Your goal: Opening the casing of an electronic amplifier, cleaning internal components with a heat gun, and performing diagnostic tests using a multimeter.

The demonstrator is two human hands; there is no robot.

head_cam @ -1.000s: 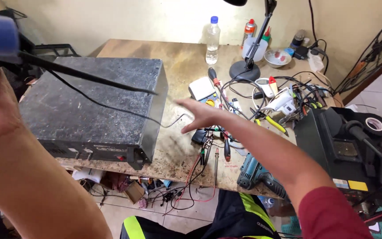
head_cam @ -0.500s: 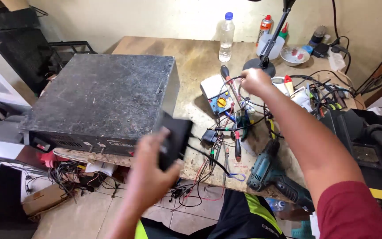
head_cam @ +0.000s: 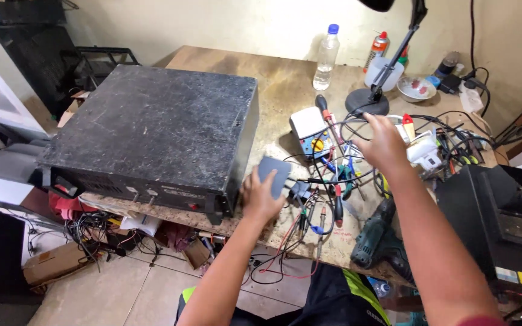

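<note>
At frame centre, my left hand (head_cam: 261, 196) has its fingers closed on a small grey flat device (head_cam: 274, 173), judged light, rigid and best gripped by its edges, while my right hand (head_cam: 385, 145) hovers spread, empty, over tangled cables (head_cam: 333, 181) on the table (head_cam: 285, 96).

A flat grey object (head_cam: 274, 174) is gripped by the left hand (head_cam: 261, 196), just beside the black amplifier case (head_cam: 152, 130); cables (head_cam: 357, 130) are touched by the right hand (head_cam: 385, 143).
</note>
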